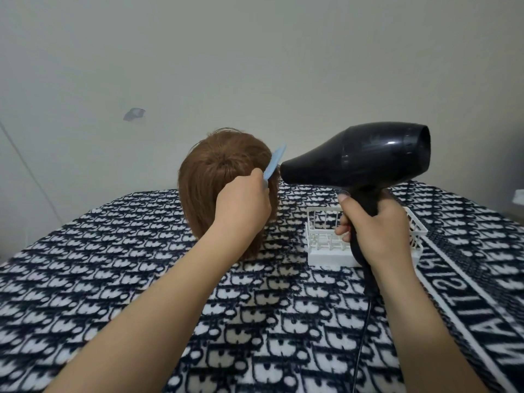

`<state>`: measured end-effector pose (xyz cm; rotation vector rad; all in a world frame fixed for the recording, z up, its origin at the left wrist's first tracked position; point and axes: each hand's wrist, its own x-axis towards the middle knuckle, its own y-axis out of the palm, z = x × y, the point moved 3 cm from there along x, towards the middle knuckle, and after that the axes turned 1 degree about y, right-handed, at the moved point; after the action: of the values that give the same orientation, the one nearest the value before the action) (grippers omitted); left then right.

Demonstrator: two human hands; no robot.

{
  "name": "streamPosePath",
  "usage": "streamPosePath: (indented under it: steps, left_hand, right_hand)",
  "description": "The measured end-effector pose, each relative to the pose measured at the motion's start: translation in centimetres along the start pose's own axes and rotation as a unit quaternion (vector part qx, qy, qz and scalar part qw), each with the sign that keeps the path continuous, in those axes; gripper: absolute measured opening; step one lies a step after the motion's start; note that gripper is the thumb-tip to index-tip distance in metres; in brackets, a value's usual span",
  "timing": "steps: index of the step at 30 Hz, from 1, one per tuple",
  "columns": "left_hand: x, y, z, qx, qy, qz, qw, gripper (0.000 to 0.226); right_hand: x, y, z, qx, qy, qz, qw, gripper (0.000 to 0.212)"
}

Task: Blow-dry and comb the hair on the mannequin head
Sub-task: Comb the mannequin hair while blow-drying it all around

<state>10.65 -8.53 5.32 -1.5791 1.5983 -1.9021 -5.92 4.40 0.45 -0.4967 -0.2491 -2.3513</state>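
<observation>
On the black-and-white patterned blanket [141, 265] stands the brown-haired mannequin head [215, 177]. Combing under the air looks to be the step in hand: the left hand [242, 205], fingers curled tight, pinches the light blue plastic comb [273, 163] against the hair at the head's 3 o'clock side. From 3 o'clock the black hair dryer [357, 157] aims its nozzle just beside the comb, the right hand [374, 231] wrapped fully round its handle, with a white plastic basket [323, 236] behind that hand. Next, I'd judge, the comb should draw down through the strands with the nozzle following.

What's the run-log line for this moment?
left hand: holds blue comb at mannequin hair, right side | right hand: grips hair dryer, nozzle aimed at comb
</observation>
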Motion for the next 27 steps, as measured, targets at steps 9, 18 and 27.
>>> streamPosePath:
  steps: [9, 18, 27]
  left_hand:
    - [-2.0, 4.0, 0.8, 0.01, -0.014, 0.095, 0.995, 0.019]
    - [-3.3, 5.6, 1.7, 0.021, 0.001, 0.107, 0.994, 0.017]
    - [-6.0, 7.9, 2.0, 0.077, 0.05, 0.195, 0.976, 0.011]
  right_hand:
    - [0.1, -0.2, 0.1, -0.005, 0.008, 0.001, 1.0, 0.011]
    - [0.5, -0.5, -0.2, -0.076, 0.019, 0.022, 0.997, 0.016]
    - [0.4, -0.2, -0.3, -0.132, 0.02, 0.042, 0.99, 0.014]
